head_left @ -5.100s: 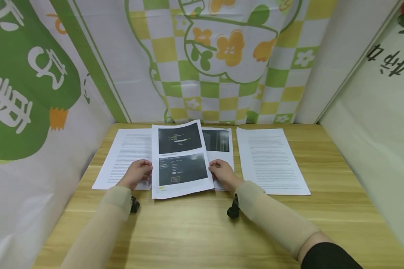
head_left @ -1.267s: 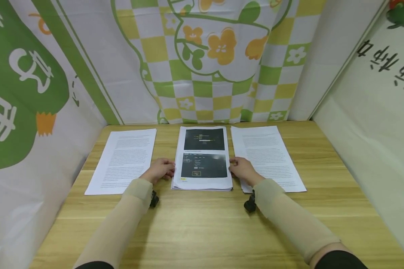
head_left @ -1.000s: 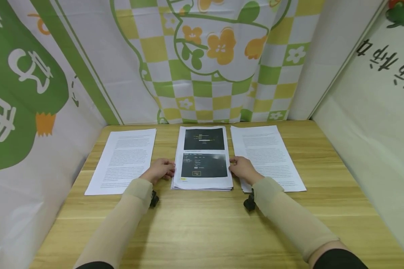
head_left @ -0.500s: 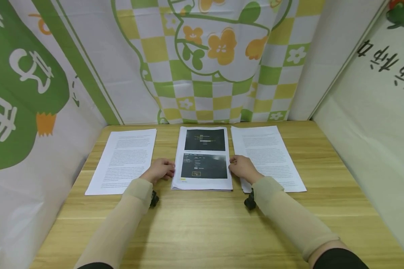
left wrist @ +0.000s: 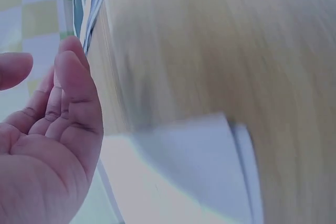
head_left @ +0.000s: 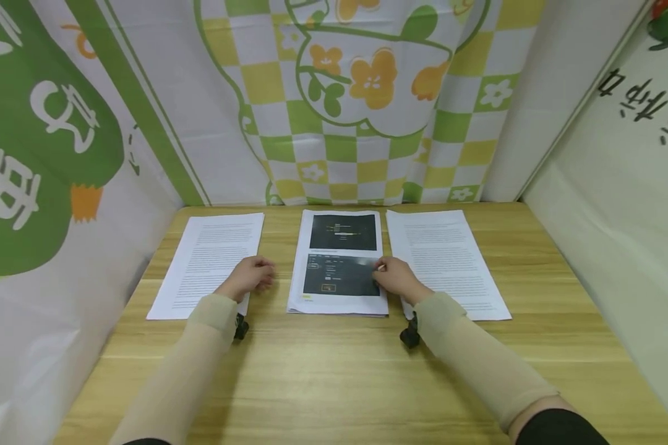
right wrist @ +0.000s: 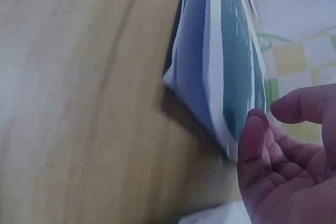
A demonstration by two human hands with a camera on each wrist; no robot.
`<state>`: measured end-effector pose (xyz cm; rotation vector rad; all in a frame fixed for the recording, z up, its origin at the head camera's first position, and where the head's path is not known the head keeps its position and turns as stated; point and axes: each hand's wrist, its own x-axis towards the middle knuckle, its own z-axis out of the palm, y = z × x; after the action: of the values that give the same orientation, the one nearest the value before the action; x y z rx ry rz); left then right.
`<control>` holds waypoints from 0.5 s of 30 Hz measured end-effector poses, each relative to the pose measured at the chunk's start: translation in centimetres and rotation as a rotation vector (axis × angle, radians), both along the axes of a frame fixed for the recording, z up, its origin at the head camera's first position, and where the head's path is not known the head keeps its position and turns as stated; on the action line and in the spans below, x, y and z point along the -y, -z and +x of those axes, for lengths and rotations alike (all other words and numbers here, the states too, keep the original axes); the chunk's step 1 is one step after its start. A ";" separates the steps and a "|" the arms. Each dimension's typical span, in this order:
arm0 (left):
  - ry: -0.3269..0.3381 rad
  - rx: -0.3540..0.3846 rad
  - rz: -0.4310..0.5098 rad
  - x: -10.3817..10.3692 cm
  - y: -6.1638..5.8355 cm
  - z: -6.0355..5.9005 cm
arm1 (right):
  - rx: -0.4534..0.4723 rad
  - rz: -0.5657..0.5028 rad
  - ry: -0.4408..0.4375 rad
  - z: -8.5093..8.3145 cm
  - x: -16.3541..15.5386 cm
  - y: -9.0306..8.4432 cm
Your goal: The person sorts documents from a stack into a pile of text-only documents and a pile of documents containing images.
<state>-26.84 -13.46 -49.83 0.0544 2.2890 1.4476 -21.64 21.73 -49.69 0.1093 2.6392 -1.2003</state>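
Observation:
In the head view a stack of printed paper [head_left: 345,303], its top sheet bearing two dark pictures, lies at the middle of the table. My left hand [head_left: 248,278] is over the right edge of the left paper stack [head_left: 211,266], covered in text. Its thumb and fingers are apart and hold nothing in the left wrist view. My right hand [head_left: 398,278] has its fingertips at the middle stack's right edge, partly hiding it; whether they touch it I cannot tell. A gap shows between its thumb and fingers in the right wrist view. Another text stack [head_left: 451,272] lies partly under that hand.
The wooden table [head_left: 323,383] runs toward the viewer in front of the stacks. A patterned green, yellow and white cloth [head_left: 362,154] hangs at the back, and printed white sheeting [head_left: 607,247] stands along both sides. Small black cameras [head_left: 409,334] sit at the wrists.
Earlier both hands held the pictured sheet tilted over the left and middle stacks; it now lies flat on the middle one. Just now the left hand has moved away leftward from that stack.

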 end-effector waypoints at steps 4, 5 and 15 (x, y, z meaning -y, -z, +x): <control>-0.029 -0.010 -0.021 1.7 0.1 0.1 | 0.026 -0.038 -0.025 -0.5 1.2 -0.1; -0.041 -0.012 -0.025 2.2 0.1 0.2 | 0.032 -0.050 -0.027 -0.6 1.5 -0.1; -0.204 -0.056 -0.042 5.9 0.1 0.4 | 0.131 -0.270 -0.015 -0.4 5.5 -0.4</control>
<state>-26.43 -19.40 -49.94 -0.1570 2.4285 1.5128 -22.00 16.27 -49.33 0.1153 2.3383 -1.4770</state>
